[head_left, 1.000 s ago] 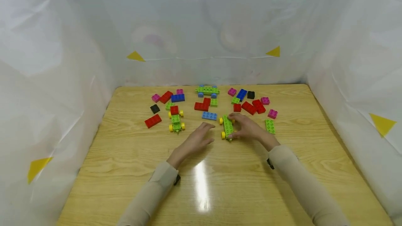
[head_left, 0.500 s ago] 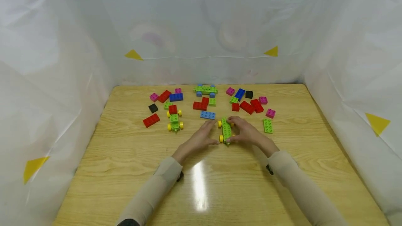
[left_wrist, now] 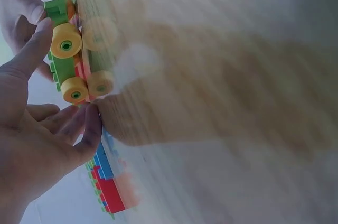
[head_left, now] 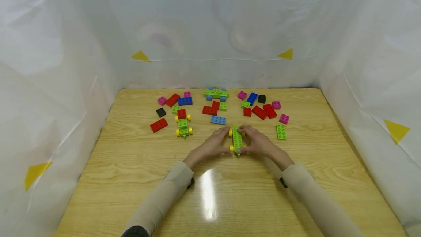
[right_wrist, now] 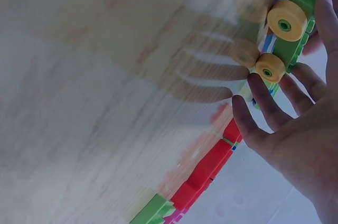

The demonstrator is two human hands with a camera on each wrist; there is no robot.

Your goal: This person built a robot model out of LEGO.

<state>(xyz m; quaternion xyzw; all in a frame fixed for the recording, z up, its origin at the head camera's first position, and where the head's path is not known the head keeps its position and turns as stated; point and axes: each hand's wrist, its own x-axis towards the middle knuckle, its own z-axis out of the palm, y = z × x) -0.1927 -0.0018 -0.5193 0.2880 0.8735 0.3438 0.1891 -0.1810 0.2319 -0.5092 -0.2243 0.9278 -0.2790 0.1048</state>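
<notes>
A green wheeled base (head_left: 236, 141) with yellow wheels stands lengthwise on the table between the two hands. My right hand (head_left: 262, 145) grips it from the right, thumb at the near end and fingers at the far end. On the other side my left hand (head_left: 212, 145) spans the wheels, its thumb by the near end and fingertips by the far end. The left wrist view shows the left thumb against the green base (left_wrist: 63, 71), with fingertips (left_wrist: 91, 115) beside a yellow wheel. In the right wrist view, the right hand (right_wrist: 301, 123) curves around the base (right_wrist: 289, 49).
Farther left stands a second yellow-wheeled base (head_left: 183, 131) bearing green and red bricks. A blue-wheeled green base (head_left: 216, 93) is at the back. A light blue brick (head_left: 218, 120) lies beyond the hands, a green brick (head_left: 281, 132) to the right, with several loose bricks around.
My left hand has moved right and closed in on the left side of the base. The base has shifted a little toward me with my right hand on it.
</notes>
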